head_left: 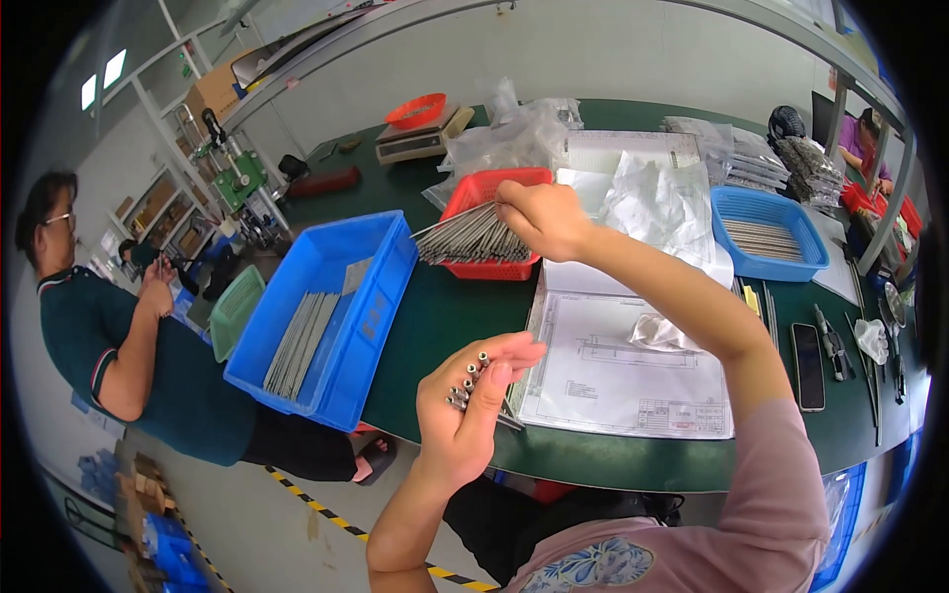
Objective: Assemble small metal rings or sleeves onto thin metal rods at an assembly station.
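My left hand [460, 420] is closed round several thin metal tubes [473, 371]. Their bright hollow ends stick up between thumb and fingers, and part of their length shows below the hand. Over the red plastic basket [484, 270], my right hand [544, 219] pinches the end of a thin metal rod, which slants down to the left; the fingertips are partly hidden. A dense bundle of similar rods [470, 240] lies in the basket, their ends reaching past its left rim. Under my right forearm lies a printed technical drawing [613, 390], with a crumpled white tissue [660, 334] on it.
A blue bin [346, 381] with rods stands left of the red basket, a smaller blue basket [766, 267] with rods at right. A phone [808, 366] and hand tools [835, 341] lie right. A scale [425, 138] stands behind. A co-worker [148, 336] stands left.
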Available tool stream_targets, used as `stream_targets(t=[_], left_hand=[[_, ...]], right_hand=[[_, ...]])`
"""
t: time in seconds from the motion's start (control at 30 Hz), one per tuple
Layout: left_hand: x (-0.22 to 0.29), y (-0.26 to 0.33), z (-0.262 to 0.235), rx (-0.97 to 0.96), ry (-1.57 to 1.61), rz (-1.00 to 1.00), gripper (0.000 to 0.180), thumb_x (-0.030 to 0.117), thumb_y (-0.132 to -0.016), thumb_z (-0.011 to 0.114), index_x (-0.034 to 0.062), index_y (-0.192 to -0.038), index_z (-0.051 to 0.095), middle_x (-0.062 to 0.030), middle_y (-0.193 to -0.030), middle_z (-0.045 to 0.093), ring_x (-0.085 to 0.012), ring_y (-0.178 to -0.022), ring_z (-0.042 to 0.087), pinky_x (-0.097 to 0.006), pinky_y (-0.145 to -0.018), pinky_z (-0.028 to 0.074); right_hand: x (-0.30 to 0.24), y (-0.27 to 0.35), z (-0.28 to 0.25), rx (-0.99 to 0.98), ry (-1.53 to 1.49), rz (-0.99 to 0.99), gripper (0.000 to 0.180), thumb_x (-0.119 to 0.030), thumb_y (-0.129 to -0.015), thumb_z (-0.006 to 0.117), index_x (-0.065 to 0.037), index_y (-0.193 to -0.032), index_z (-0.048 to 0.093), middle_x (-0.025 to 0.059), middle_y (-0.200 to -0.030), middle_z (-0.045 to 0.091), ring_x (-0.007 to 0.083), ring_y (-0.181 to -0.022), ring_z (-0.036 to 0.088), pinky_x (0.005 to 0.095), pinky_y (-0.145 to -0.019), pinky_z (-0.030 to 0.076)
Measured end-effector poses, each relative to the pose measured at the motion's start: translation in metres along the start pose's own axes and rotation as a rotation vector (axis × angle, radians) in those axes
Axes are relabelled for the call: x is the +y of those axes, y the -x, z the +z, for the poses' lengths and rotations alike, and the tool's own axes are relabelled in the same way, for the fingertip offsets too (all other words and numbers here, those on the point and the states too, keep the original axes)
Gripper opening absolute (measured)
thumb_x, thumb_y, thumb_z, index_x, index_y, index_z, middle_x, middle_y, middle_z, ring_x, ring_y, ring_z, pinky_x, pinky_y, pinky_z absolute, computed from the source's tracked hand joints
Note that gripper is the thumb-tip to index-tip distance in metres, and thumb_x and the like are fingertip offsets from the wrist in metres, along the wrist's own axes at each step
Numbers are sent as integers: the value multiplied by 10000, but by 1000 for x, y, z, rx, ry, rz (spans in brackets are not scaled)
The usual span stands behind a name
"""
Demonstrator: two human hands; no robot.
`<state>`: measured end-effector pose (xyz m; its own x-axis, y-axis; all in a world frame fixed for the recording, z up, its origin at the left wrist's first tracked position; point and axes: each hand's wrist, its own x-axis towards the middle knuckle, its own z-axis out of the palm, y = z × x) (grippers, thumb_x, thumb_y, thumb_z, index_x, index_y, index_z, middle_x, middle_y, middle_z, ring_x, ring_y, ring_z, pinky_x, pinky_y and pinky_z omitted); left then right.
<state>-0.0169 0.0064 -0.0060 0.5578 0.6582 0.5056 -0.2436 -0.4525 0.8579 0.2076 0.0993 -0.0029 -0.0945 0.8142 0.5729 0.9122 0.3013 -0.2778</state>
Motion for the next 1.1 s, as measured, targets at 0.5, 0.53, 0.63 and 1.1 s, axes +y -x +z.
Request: stream_targets(t=[0.5,0.53,0.63,1.1], left_hand=[[4,-6,1,33,142,-51,328,196,-920,473,-91,-1070,522,-147,-943,622,-199,-893,608,-300,-817,469],[5,-6,2,48,198,-78,331,198,-921,473,-93,-1070,519,-148,-947,622,-196,-888,607,-299,-815,470],[8,-3,4,29,200,-81,323,197,-921,473,-92,-1055,525,-144,-954,621,-186,-892,603,-293,-822,464],[3,-1,3,-45,130,-19,259,164,-920,473,-74,-990,549,-124,-915,632,-152,-874,593,-277,-809,456]], right_hand=[[-104,47,-78,-17,-972,-319,42,12,-812,550,46,-831,535,109,-836,596,96,-625,579,223,-561,499],[-103,46,-77,-8,-999,-313,45,10,-819,546,42,-818,514,115,-849,594,88,-622,576,224,-558,506],[-105,47,-77,-52,-1019,-312,56,9,-823,541,36,-805,495,114,-865,591,72,-629,571,225,-554,507],[-107,40,-85,31,-620,-506,41,10,-742,579,13,-782,570,89,-658,578,158,-561,576,257,-492,443]])
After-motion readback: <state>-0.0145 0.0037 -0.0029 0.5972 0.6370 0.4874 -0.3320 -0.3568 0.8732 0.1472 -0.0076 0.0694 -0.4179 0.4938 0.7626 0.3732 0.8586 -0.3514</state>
